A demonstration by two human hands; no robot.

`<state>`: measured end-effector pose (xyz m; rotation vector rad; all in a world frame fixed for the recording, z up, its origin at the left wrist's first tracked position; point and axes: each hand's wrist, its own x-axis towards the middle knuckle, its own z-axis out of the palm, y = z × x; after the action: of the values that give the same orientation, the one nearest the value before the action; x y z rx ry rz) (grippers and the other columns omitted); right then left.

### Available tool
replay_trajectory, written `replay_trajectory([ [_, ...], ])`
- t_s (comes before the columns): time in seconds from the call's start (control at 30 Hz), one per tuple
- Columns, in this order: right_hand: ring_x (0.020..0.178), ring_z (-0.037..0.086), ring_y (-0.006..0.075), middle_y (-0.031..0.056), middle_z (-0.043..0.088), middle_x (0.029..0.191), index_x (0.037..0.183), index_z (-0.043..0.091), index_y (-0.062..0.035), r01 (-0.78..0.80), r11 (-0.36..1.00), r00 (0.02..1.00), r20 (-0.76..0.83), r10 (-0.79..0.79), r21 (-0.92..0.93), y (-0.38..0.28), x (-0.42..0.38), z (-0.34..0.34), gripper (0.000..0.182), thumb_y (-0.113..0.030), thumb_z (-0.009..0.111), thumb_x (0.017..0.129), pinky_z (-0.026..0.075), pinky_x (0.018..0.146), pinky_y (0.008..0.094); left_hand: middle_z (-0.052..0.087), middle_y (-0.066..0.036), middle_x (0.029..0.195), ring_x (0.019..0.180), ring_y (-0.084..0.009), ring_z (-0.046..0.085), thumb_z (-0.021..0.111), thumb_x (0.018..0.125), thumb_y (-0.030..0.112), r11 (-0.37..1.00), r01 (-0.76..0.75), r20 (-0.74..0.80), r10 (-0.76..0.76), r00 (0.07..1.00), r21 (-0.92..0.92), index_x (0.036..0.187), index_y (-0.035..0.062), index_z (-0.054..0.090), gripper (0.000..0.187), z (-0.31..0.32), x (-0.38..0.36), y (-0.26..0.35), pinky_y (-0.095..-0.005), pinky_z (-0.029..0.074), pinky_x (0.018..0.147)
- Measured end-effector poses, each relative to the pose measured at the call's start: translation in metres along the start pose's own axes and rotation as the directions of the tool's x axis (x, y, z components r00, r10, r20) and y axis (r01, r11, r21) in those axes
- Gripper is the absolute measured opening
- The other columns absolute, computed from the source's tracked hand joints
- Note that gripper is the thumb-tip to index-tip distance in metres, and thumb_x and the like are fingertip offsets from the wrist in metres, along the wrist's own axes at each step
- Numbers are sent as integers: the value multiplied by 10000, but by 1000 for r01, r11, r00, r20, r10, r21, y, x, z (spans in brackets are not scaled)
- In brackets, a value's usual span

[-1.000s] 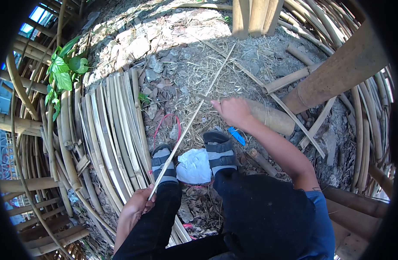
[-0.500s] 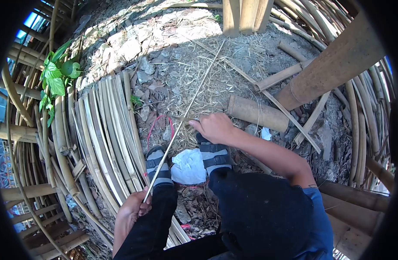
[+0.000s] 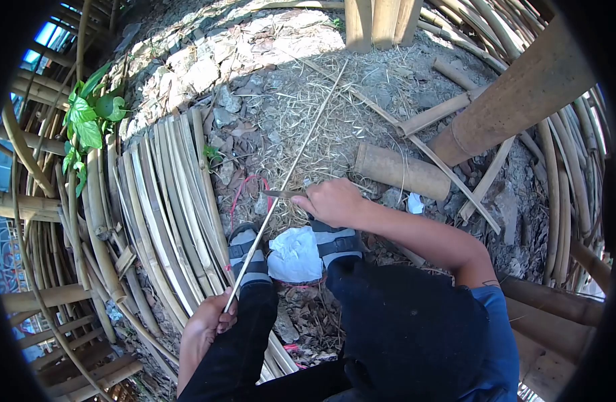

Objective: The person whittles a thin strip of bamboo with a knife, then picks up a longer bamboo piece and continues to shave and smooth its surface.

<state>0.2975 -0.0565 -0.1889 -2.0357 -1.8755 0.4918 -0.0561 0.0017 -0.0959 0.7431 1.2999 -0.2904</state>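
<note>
Two hands work one thin bamboo strip point(image 3: 291, 171): the left hand point(image 3: 211, 320) is closed around its near end by the knee, the right hand point(image 3: 331, 201) clenched on a knife point(image 3: 281, 193) laid across it; shaving evenly likely needs a shallow blade and a taut strip

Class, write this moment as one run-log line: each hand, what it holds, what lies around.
left hand: grips bamboo strip near end | right hand: holds knife against strip | nearby: split bamboo pile, bamboo section, white cloth
</note>
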Motion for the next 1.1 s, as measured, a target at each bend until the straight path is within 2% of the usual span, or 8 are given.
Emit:
replay_trajectory([
  [0.17,582,668,374,176,638,591,689,684,-33,-131,990,991,-45,129,-55,54,28,-8,672,-534,377,1013,539,558,482,346,41,481,398,-88,317,451,1045,428,999,-3,-29,4,1000,41,686,107,487,483,2,0,0,-244,228,380],
  [0.23,594,670,369,179,646,613,674,686,-37,-221,964,975,-27,219,-151,60,36,-28,696,-542,352,1018,539,568,482,347,42,483,402,-88,319,454,1042,436,999,-2,-25,3,1000,39,686,108,487,486,1,0,1,-241,227,381],
  [0.3,597,667,374,193,649,631,700,687,-26,-203,967,979,-2,205,-154,49,31,-26,685,-539,361,1016,536,578,494,347,43,485,405,-87,321,457,1040,444,999,6,-24,-5,1000,38,685,109,486,488,0,1,2,-238,226,382],
  [0.43,654,675,394,204,661,664,696,690,-19,-22,1000,990,138,21,7,-1,-1,-15,686,-528,360,1017,541,631,510,347,42,484,403,-87,322,461,1037,452,999,11,-17,-11,1000,31,687,108,487,491,-1,1,-1,-237,227,381],
  [0.6,633,682,367,187,664,649,667,692,-41,-98,989,995,17,101,-107,28,13,-17,684,-526,364,1019,541,585,488,357,39,480,401,-88,338,466,1034,458,998,-1,-58,5,998,66,688,105,488,495,0,1,-2,-240,233,378],
  [0.77,615,676,373,181,652,620,672,698,-40,-141,982,989,25,145,-124,25,17,-19,676,-525,376,1016,545,578,479,363,37,474,398,-89,344,471,1033,457,997,11,-94,-3,996,78,682,104,493,499,5,0,1,-242,241,378],
  [0.87,629,674,381,189,661,650,695,699,-40,18,999,995,99,-14,-38,-2,0,-14,658,-525,386,1012,545,604,485,366,36,475,397,-89,346,471,1034,455,998,-3,-67,7,998,69,685,102,495,497,-3,4,-5,-242,243,379],
  [1.1,686,686,383,192,677,690,718,702,-33,-158,974,985,44,167,-164,48,29,-30,663,-523,369,1018,546,646,493,368,39,479,399,-88,344,469,1033,462,995,-26,-83,33,996,91,686,104,497,500,5,1,1,-241,242,383],
])
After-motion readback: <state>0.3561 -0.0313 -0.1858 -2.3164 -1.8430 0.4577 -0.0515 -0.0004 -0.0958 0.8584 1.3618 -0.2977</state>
